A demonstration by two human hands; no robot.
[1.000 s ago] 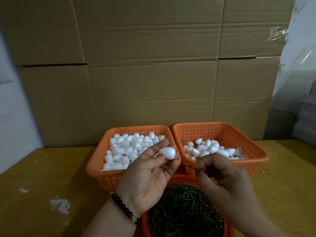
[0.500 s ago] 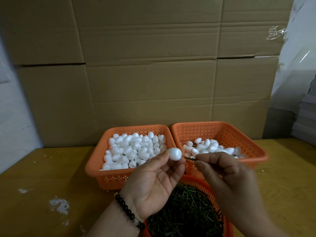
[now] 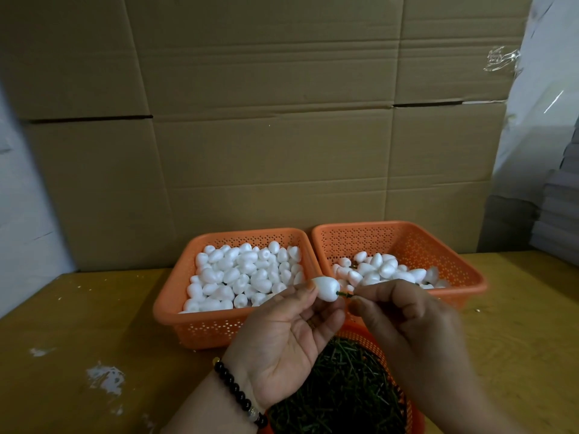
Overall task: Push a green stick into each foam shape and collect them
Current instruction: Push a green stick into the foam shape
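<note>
Since the earlier frame your two hands have closed the gap: the green stick point(image 3: 344, 295) now meets the foam shape point(image 3: 327, 288), its tip entering the blunt end. Your left hand point(image 3: 282, 336) pinches the shape between thumb and fingertips, palm up, at centre frame just in front of the baskets; that grip presumably steadies it against the push. Your right hand point(image 3: 404, 311) is curled round the stick near its tip, likely to keep the thin stick from bending.

Count: three orange baskets. The left basket point(image 3: 175, 296) holds a heap of plain shapes, too many to count. The right basket point(image 3: 463, 270) holds fewer, some showing stems, so it appears to be the collection point. The round basket point(image 3: 376, 336) at lower centre holds loose sticks, directly under your hands for short reach. All rest on the tabletop point(image 3: 78, 324).
</note>
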